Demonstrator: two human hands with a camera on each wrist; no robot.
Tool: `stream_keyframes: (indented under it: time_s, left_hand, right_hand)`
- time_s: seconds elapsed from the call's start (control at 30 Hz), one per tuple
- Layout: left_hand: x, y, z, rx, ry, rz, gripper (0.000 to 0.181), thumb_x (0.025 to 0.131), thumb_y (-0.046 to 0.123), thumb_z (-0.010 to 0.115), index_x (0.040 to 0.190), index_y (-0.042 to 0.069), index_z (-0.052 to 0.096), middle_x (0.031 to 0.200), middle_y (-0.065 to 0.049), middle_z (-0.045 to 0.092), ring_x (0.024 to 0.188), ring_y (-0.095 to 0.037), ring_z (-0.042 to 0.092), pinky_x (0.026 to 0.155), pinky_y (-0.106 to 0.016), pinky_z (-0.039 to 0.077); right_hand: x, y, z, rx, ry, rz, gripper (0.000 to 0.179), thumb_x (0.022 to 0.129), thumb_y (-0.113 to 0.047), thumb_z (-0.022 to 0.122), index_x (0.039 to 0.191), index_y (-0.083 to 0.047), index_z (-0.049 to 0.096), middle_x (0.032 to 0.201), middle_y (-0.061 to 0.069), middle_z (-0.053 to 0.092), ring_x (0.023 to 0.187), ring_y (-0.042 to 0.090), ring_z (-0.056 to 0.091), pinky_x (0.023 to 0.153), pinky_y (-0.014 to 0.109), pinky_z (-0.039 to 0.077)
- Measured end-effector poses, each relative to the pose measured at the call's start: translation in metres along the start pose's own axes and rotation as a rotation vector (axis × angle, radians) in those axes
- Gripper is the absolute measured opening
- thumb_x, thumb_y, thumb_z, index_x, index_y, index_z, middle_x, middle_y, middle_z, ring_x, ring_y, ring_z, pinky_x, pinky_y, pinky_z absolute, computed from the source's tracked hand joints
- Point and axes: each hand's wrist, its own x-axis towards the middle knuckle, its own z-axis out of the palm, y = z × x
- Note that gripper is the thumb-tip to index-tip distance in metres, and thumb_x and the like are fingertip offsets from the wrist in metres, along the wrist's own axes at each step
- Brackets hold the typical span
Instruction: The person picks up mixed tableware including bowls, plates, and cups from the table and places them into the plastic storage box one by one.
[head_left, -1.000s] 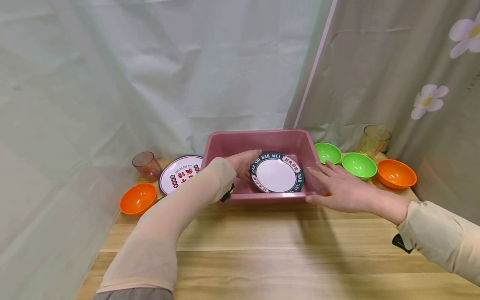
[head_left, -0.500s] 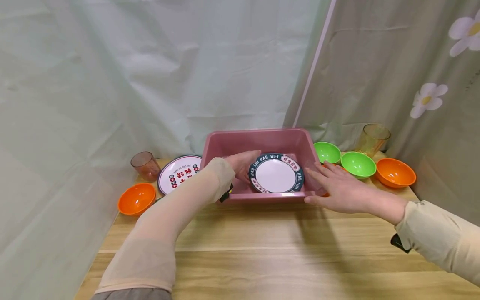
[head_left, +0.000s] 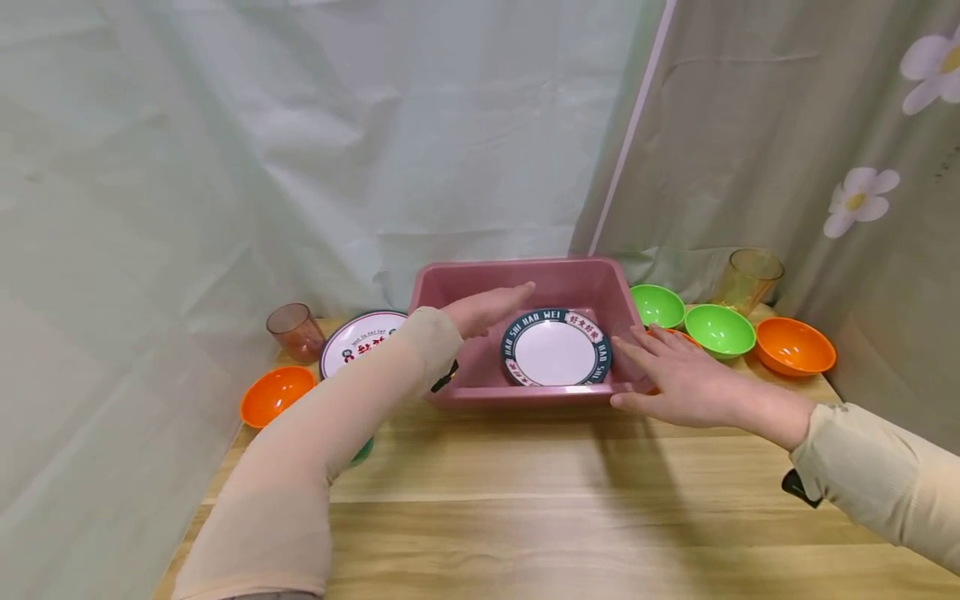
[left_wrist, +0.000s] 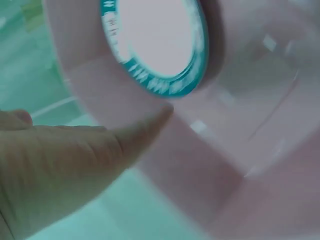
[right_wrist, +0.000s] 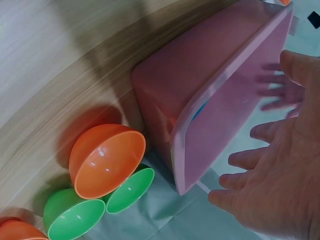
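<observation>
A white plate [head_left: 555, 354] with a dark green lettered rim lies inside the pink tub [head_left: 525, 397]. My left hand [head_left: 483, 312] hovers over the tub's left part, fingers straight, apart from the plate. In the left wrist view, one outstretched finger of the left hand [left_wrist: 65, 165] appears near the plate's rim. Spread and holding nothing, my right hand [head_left: 682, 379] is by the tub's right wall; whether it touches the rim I cannot tell. Partly hidden behind that hand is an orange bowl [right_wrist: 107, 160], which stands beside the tub in the right wrist view.
Right of the tub are green bowls [head_left: 720, 331], another orange bowl [head_left: 795, 346] and a yellow clear cup [head_left: 750, 281]. On the left are a brownish cup [head_left: 296, 332], an orange bowl [head_left: 277, 396] and a printed plate [head_left: 360, 337], partly behind my sleeve. Curtains enclose the table [head_left: 525, 492].
My left hand has come off the plate's left edge and risen, its fingers straightening. A green edge now shows beside the left forearm. The right hand stays almost still.
</observation>
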Motion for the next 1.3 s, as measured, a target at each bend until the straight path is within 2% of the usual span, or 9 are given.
stream_keyframes:
  time_s: [0.1,0.17,0.2,0.33,0.47,0.67,0.8,1.03,1.3]
  left_hand:
    - [0.003,0.004,-0.004,0.263,0.090,0.066,0.081,0.103,0.069,0.028,0.166,0.021,0.011,0.172,-0.002,0.008,0.157,-0.027,0.004,0.125,-0.051,0.010]
    - [-0.002,0.007,-0.005,0.433,0.165,0.112,0.083,0.104,0.067,0.028,0.166,0.017,0.008,0.172,-0.007,0.006,0.157,-0.030,0.002,0.125,-0.052,0.008]
    - [-0.007,0.007,-0.004,0.516,0.205,0.136,0.083,0.104,0.066,0.028,0.166,0.015,0.007,0.172,-0.010,0.007,0.157,-0.033,0.004,0.124,-0.052,0.008]
    - [-0.034,-0.001,-0.003,0.793,0.312,0.214,0.084,0.102,0.070,0.030,0.167,0.022,0.006,0.172,-0.010,0.008,0.156,-0.036,0.009,0.124,-0.056,0.010]
    - [-0.060,-0.021,0.007,0.972,0.353,0.323,0.083,0.100,0.073,0.028,0.166,0.027,0.007,0.172,-0.007,0.005,0.156,-0.034,0.008,0.123,-0.057,0.006]
    - [-0.092,-0.058,0.038,1.048,0.401,0.501,0.081,0.101,0.073,0.023,0.166,0.026,0.014,0.172,-0.007,0.009,0.156,-0.032,0.009,0.124,-0.055,0.003]
    - [-0.104,-0.078,0.058,1.036,0.384,0.559,0.082,0.100,0.074,0.025,0.166,0.027,0.015,0.172,-0.007,0.008,0.157,-0.031,0.005,0.123,-0.055,-0.001]
    - [-0.111,-0.098,0.073,1.031,0.385,0.535,0.084,0.099,0.073,0.035,0.166,0.030,0.008,0.172,-0.004,0.004,0.157,-0.029,0.002,0.123,-0.056,-0.002]
    - [-0.109,-0.113,0.078,0.996,0.423,0.498,0.082,0.099,0.075,0.025,0.166,0.028,0.017,0.172,-0.006,0.007,0.157,-0.030,0.007,0.123,-0.057,0.001]
  right_hand:
    - [0.003,0.002,0.000,-0.006,0.013,-0.004,0.092,0.093,-0.068,0.059,0.158,-0.006,0.039,0.161,0.029,0.028,0.147,0.055,0.020,0.117,0.067,0.016]
    - [0.004,0.003,-0.001,-0.011,0.020,-0.002,0.092,0.093,-0.069,0.059,0.158,-0.006,0.039,0.161,0.029,0.029,0.147,0.055,0.020,0.117,0.068,0.017]
    - [0.005,0.003,-0.001,-0.012,0.021,0.000,0.093,0.093,-0.070,0.058,0.158,-0.007,0.039,0.161,0.029,0.029,0.147,0.055,0.020,0.117,0.069,0.017]
    - [0.008,0.004,-0.003,-0.018,0.018,0.008,0.095,0.092,-0.074,0.055,0.160,-0.009,0.036,0.163,0.026,0.026,0.149,0.054,0.017,0.116,0.070,0.015]
    - [0.008,0.006,-0.003,-0.043,0.049,0.000,0.096,0.092,-0.076,0.052,0.161,-0.012,0.034,0.164,0.024,0.025,0.150,0.052,0.015,0.116,0.070,0.014]
    - [0.000,0.012,0.001,-0.101,0.109,-0.022,0.091,0.095,-0.074,0.049,0.163,-0.016,0.030,0.167,0.019,0.021,0.153,0.048,0.010,0.120,0.065,0.008]
    - [-0.013,0.018,0.008,-0.117,0.132,-0.021,0.089,0.096,-0.073,0.048,0.163,-0.018,0.028,0.169,0.016,0.019,0.154,0.045,0.007,0.122,0.061,0.005]
    - [-0.028,0.025,0.024,-0.146,0.190,-0.045,0.085,0.099,-0.067,0.049,0.163,-0.015,0.028,0.167,0.019,0.022,0.155,0.041,0.008,0.124,0.049,-0.007]
    - [-0.031,0.027,0.043,-0.151,0.176,-0.028,0.085,0.099,-0.069,0.047,0.162,-0.014,0.031,0.168,0.020,0.019,0.155,0.042,0.005,0.124,0.048,-0.008]
